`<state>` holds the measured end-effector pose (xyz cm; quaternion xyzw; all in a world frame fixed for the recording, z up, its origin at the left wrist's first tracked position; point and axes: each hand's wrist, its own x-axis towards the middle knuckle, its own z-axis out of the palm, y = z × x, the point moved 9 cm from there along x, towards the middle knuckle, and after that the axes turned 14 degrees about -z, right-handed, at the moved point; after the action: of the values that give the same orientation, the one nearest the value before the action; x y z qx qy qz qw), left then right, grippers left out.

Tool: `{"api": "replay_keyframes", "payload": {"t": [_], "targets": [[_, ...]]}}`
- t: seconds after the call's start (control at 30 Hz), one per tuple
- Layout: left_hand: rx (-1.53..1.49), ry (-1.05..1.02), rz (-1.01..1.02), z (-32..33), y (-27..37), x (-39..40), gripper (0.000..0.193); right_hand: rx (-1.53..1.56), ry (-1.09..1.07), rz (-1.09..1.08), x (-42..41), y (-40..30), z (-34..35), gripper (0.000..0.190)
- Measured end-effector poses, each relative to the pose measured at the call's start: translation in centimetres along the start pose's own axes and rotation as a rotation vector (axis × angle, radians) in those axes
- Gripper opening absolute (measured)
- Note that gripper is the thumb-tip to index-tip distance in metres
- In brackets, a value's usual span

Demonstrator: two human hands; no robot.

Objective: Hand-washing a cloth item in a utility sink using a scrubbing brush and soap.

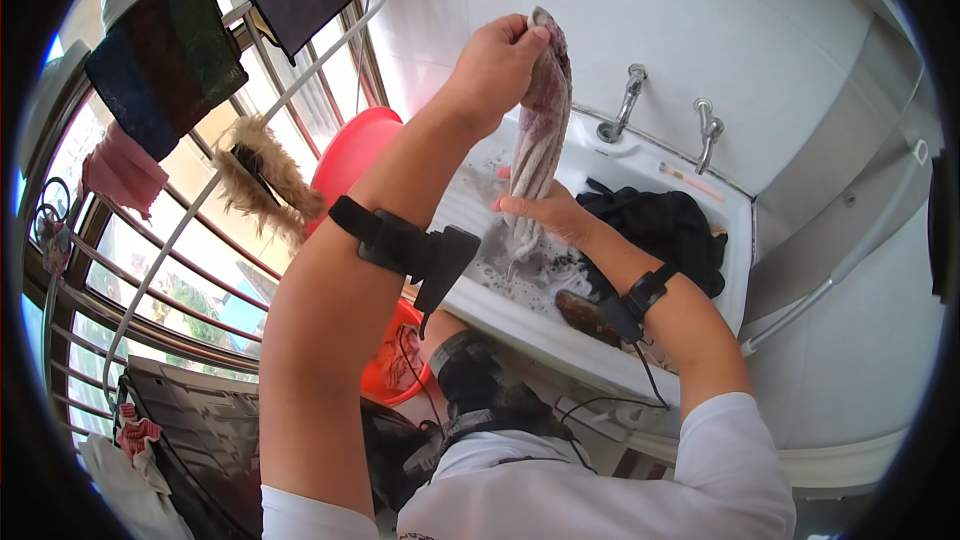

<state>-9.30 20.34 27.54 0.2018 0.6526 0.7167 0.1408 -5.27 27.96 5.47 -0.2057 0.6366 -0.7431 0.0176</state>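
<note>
High over a white utility sink (600, 157), my left hand (510, 60) pinches the top of a wet, stained light cloth (544, 109) that hangs down twisted. My right hand (544, 210) is wrapped round its lower part, thumb across the folds. Sudsy water (517, 270) lies beneath, in the sink. Dark wet fabric (660, 232) is heaped in the sink's right part. A brown object (589, 315), perhaps a brush, lies by the front edge near my right forearm.
Two metal taps (626, 105) (706, 136) stick out from the back wall. A pink-handled toothbrush (690, 181) rests on the sink's rear ledge. Left of the sink are a red basin (352, 142) and a red bucket (394, 382) with cloth inside. Cloths (169, 52) hang by the barred window.
</note>
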Motion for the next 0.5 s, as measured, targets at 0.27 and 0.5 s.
{"api": "replay_keyframes", "payload": {"t": [0.27,0.5], "targets": [[0.308,0.274,-0.154,-10.3,-8.5,-0.8,0.024,-0.767,0.048,0.611,-4.1,9.1,-7.7,0.063],[0.422,0.000,-0.488,-11.5,-28.0,-7.0,0.032,-1.063,0.172,0.364,-5.0,11.3,-8.4,0.067]]}}
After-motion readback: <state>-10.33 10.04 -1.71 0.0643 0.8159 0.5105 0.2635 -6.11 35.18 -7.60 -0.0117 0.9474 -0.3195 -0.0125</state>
